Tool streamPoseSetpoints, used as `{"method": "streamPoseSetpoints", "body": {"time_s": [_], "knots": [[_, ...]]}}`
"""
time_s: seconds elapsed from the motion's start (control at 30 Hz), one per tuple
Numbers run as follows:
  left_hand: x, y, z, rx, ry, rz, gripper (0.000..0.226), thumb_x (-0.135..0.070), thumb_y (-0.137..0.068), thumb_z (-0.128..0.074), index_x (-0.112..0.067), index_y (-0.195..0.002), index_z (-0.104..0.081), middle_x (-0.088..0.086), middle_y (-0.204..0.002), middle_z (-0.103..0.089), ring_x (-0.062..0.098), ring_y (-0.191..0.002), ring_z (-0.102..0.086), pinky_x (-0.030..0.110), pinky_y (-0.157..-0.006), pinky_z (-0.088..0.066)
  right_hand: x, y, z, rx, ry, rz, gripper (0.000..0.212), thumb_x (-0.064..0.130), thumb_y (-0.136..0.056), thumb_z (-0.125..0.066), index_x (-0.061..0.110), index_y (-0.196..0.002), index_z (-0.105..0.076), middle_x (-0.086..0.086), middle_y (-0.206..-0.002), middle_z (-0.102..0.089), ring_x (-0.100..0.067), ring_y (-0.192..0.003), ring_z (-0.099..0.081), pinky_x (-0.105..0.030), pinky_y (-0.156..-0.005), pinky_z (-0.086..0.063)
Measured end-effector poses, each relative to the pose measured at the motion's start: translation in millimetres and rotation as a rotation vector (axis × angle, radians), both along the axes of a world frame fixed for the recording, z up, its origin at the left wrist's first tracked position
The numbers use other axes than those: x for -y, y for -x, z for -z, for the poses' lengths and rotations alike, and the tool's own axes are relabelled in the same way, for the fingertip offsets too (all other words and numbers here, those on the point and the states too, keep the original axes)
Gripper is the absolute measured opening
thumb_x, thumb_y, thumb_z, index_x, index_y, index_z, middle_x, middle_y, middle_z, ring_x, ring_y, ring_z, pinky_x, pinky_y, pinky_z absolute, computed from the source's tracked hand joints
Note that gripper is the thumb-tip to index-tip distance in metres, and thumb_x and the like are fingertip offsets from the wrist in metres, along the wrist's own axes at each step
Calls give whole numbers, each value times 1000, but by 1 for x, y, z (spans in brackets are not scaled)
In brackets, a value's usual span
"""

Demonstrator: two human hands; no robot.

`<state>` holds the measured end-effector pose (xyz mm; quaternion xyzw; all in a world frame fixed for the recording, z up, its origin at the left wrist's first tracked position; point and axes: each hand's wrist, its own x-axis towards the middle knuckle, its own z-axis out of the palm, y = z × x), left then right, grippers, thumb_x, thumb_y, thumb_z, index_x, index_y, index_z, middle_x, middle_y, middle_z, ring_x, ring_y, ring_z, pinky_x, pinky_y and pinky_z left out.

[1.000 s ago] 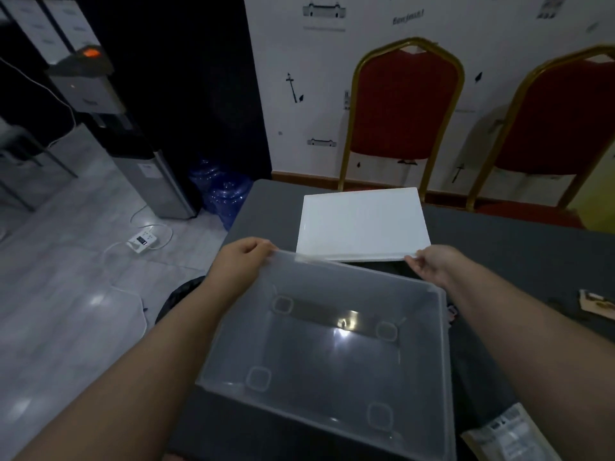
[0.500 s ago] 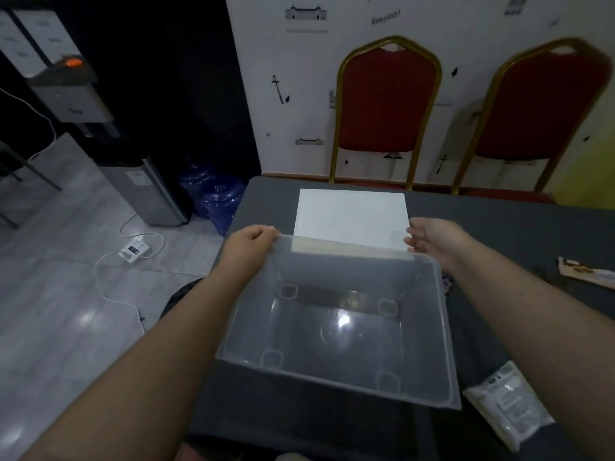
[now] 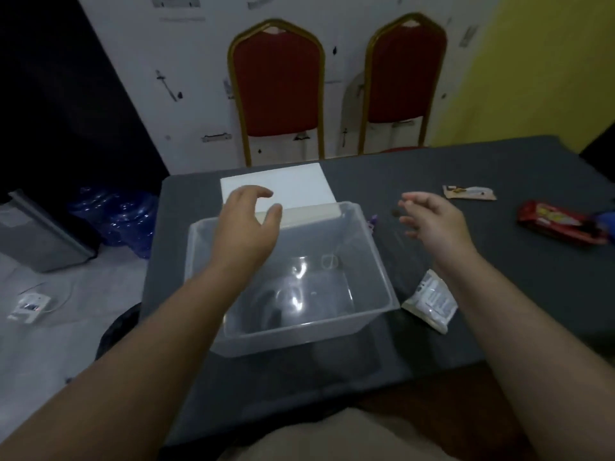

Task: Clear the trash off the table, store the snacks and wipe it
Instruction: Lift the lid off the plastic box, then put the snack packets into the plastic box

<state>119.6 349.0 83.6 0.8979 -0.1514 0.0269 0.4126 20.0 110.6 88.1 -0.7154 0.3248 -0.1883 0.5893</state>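
Observation:
A clear plastic bin [image 3: 372, 261] stands empty on the dark table [image 3: 499, 254]. Behind it lies its flat white lid [image 3: 293, 184]. My left hand [image 3: 246, 224] hovers over the bin's far left part, fingers loosely spread, holding nothing. My right hand [image 3: 432, 221] hangs to the right of the bin, relaxed and apart from it. A white sachet [image 3: 431, 301] lies by the bin's right front corner. Farther right lie a red snack pack [image 3: 559, 226] and a torn brownish wrapper [image 3: 469, 192].
Two red chairs with gold frames [image 3: 278, 91] stand behind the table against the white wall. Blue water bottles [image 3: 116, 217] and a grey appliance [image 3: 43, 234] sit on the floor at the left, near a white power strip [image 3: 28, 304]. A small dark crumb [image 3: 396, 212] lies by my right hand.
Both hands have let go of the bin's far rim and lifted off it. The bin now rests on the table. The view has swung right, showing more snacks.

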Motion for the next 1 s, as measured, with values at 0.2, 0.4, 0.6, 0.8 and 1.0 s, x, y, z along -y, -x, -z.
{"method": "streamPoseSetpoints", "body": {"time_s": [0.2, 0.4, 0.6, 0.8, 1.0], "knots": [[82, 49, -14, -116, 124, 350, 30, -31, -93, -53, -25, -122, -53, -9, -126, -49, -2, -108, -39, 16, -92, -29, 27, 58, -15, 33, 59, 137, 17, 17, -94, -55, 29, -89, -65, 10, -94, -66, -7, -80, -62, -23, -67, -48], [160, 71, -11, -174, 44, 559, 29, -35, -92, -53, -29, -121, -54, -7, -130, -49, 10, -114, -49, 26, -97, -39, 76, 97, -14, -13, 98, 285, 13, 18, -94, -54, 22, -99, -65, 13, -90, -63, -5, -80, -60, -25, -72, -49], [250, 73, -1, -187, -15, 630, 31, -32, -92, -53, -25, -122, -55, -5, -135, -47, 11, -122, -46, 16, -90, -28, 159, 117, 14, -129, 119, 352, 11, 21, -93, -57, 24, -99, -65, 11, -92, -62, -8, -84, -59, -22, -67, -47], [358, 64, 29, -307, -37, 603, 30, -31, -89, -56, -26, -119, -56, -1, -132, -52, 14, -117, -50, 21, -92, -35, 279, 115, 44, -270, 196, 380, 19, 18, -91, -58, 18, -109, -64, 5, -109, -60, -10, -93, -54, -24, -79, -40], [471, 67, 66, -499, -94, 543, 33, -28, -91, -55, -21, -124, -53, -3, -133, -53, 16, -122, -49, 24, -99, -36, 381, 109, 78, -453, 247, 367, 32, 19, -89, -59, 17, -120, -59, -3, -127, -58, -15, -102, -54, -23, -81, -40]]}}
